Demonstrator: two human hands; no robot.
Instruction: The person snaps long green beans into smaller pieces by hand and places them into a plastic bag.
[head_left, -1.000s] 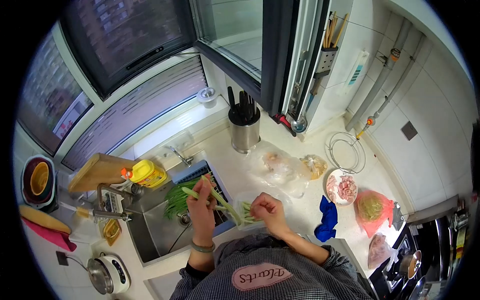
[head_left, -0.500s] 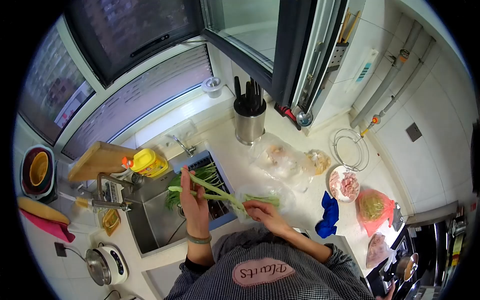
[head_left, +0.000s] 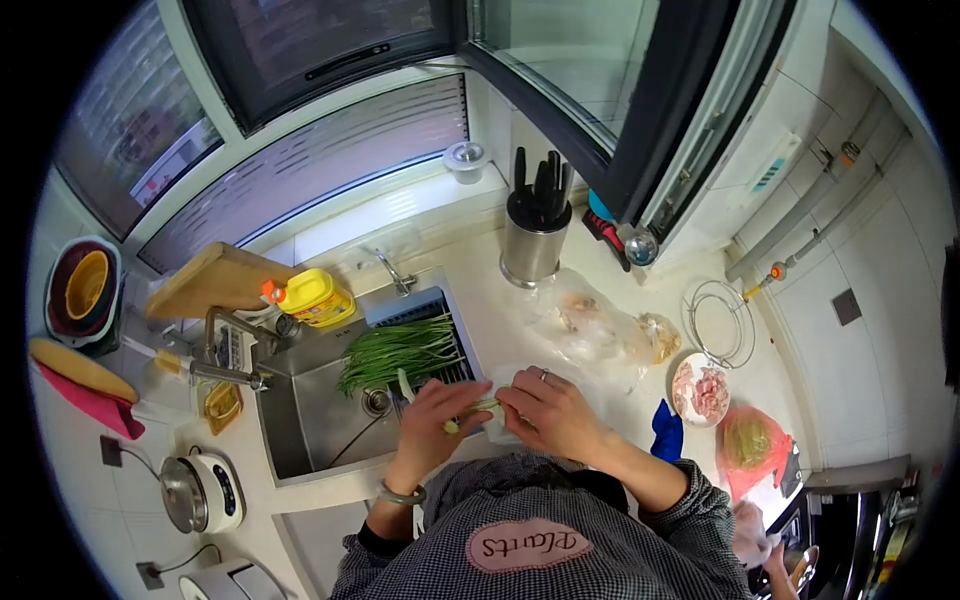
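Observation:
Near the sink's front right corner, my left hand (head_left: 434, 424) is closed around pale green celery stalks (head_left: 404, 385), whose ends stick out past the fingers. My right hand (head_left: 552, 411), a ring on one finger, pinches the other end of a stalk close beside it. Behind the left hand, long thin green leafy vegetables (head_left: 400, 352) lie on a blue-rimmed rack (head_left: 468, 345) set over the sink (head_left: 300, 425). Under my right hand is a clear plastic bag, mostly hidden.
A yellow detergent bottle (head_left: 318, 298) and wooden board (head_left: 212, 296) stand behind the sink. Right of it are a knife holder (head_left: 532, 240), plastic bag (head_left: 585, 320), plate of raw meat (head_left: 701, 390) and red bag (head_left: 752, 445). Another person's hand (head_left: 776, 570) shows lower right.
My hands have come closer together, the left lowering from its raised, upright pose. The long stalks that stretched between them are now mostly covered by my fingers. The view has shifted slightly.

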